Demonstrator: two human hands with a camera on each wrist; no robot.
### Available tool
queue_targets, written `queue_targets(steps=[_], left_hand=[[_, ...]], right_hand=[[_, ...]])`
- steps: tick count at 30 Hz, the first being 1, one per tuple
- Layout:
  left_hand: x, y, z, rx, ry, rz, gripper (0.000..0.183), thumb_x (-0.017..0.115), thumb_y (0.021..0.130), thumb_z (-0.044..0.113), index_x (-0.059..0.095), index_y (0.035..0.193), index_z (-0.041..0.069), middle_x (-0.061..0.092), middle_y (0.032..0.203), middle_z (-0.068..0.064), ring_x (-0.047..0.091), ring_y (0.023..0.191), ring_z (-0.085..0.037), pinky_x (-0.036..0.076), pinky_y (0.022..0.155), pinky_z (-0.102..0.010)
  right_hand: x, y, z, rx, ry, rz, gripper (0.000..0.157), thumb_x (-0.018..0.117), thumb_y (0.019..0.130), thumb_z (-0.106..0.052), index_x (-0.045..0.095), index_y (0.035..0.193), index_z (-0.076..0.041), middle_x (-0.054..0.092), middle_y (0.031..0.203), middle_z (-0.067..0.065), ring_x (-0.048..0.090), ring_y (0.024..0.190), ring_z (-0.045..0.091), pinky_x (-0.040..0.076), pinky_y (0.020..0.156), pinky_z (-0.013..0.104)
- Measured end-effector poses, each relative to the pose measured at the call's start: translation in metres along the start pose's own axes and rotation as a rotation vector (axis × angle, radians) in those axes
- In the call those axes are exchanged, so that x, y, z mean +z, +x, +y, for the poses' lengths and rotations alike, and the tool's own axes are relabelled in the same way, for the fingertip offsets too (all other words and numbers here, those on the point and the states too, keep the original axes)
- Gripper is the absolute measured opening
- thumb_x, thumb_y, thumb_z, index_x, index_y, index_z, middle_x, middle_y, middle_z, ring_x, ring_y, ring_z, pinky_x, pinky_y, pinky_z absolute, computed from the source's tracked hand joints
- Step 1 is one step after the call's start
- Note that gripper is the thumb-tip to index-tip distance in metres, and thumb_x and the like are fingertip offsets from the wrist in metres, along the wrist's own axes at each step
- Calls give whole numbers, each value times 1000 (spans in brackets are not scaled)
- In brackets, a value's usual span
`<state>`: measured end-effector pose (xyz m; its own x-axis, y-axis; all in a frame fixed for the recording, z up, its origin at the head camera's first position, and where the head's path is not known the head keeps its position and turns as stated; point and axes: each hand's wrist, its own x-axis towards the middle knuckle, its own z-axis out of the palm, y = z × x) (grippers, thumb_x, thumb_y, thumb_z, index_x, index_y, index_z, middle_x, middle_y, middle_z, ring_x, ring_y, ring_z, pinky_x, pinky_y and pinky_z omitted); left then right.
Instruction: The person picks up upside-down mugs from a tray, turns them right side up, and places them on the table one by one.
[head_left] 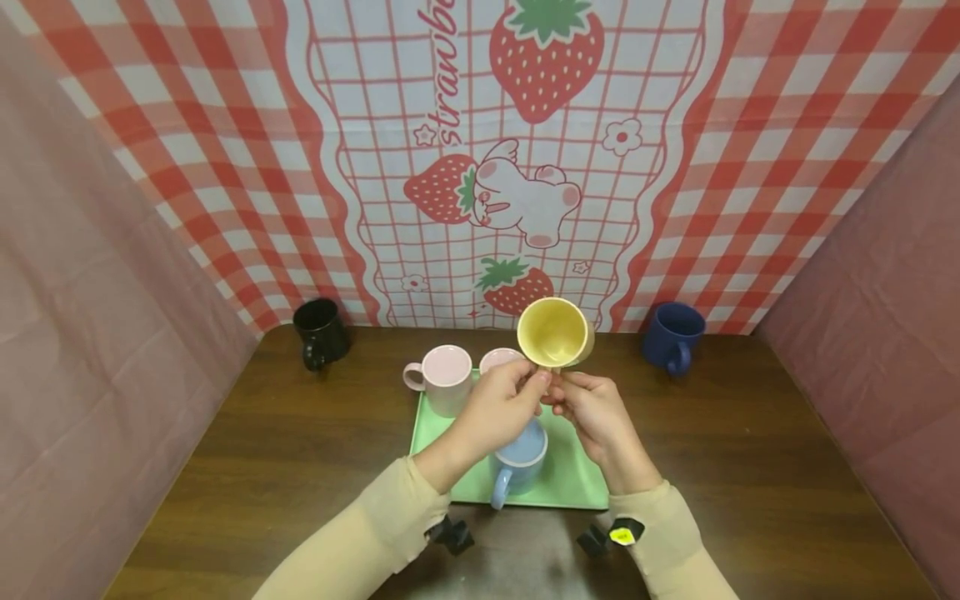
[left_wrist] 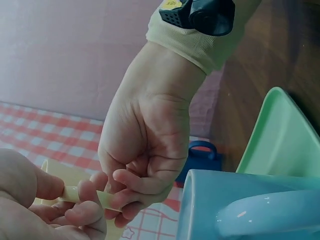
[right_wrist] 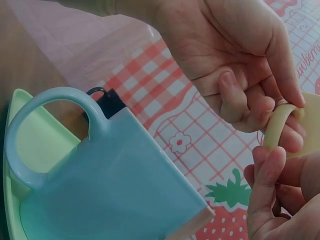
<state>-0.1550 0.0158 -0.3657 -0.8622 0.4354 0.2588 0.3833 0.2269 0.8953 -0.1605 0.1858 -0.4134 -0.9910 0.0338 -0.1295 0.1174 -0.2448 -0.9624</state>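
Note:
Above the green tray (head_left: 573, 471), a yellow mug (head_left: 553, 332) is held up with its open mouth facing the head camera. My left hand (head_left: 498, 408) pinches the mug's handle (right_wrist: 280, 125) between thumb and fingers. From the other side, my right hand (head_left: 600, 421) grips the same handle, its fingers curled around the lower part. Under the hands, a light blue mug (head_left: 520, 458) stands on the tray, partly covered by my left hand. A pink mug (head_left: 447, 379) stands at the tray's back left; a second pink mug (head_left: 500, 358) beside it is mostly hidden.
A black mug (head_left: 320, 329) stands at the table's back left and a dark blue mug (head_left: 672, 333) at the back right. Behind the wooden table (head_left: 750, 467) hangs a red-checked strawberry cloth (head_left: 450, 100). Pink curtains (head_left: 90, 333) close off both sides.

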Motion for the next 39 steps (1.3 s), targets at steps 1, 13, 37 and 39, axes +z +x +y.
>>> queue_targets(steps=[1, 13, 37, 39], left_hand=[[0, 0, 1, -6, -18, -6, 20, 52, 106, 18, 68, 99, 7, 58, 78, -2, 54, 69, -11, 48, 63, -24], [0, -3, 3, -78, -244, 41, 25, 47, 108, 17, 62, 101, -1, 66, 75, -16, 62, 55, -19, 58, 55, -36], [-58, -1, -5, -90, -231, 381, 21, 52, 105, 10, 64, 94, -4, 68, 87, -23, 62, 63, -19, 54, 52, -25], [-64, -1, -8, -99, -239, 408, 22, 52, 105, 10, 64, 94, -5, 67, 87, -23, 62, 63, -17, 52, 52, -23]], right_hand=[[0, -1, 0, -2, -1, -3, 24, 60, 100, -5, 77, 88, -15, 66, 69, -3, 60, 65, 7, 49, 58, 18], [5, -6, 0, -67, -94, -136, 21, 65, 98, -8, 81, 91, -18, 71, 83, -3, 63, 73, 10, 56, 70, 24], [-8, -9, -5, -520, -1057, -669, 82, 85, 77, -51, 58, 142, -10, 63, 136, 3, 60, 118, 19, 53, 93, 39], [-8, -10, -4, -506, -1081, -683, 83, 86, 75, -50, 57, 142, -11, 63, 135, 2, 59, 118, 17, 53, 92, 37]])
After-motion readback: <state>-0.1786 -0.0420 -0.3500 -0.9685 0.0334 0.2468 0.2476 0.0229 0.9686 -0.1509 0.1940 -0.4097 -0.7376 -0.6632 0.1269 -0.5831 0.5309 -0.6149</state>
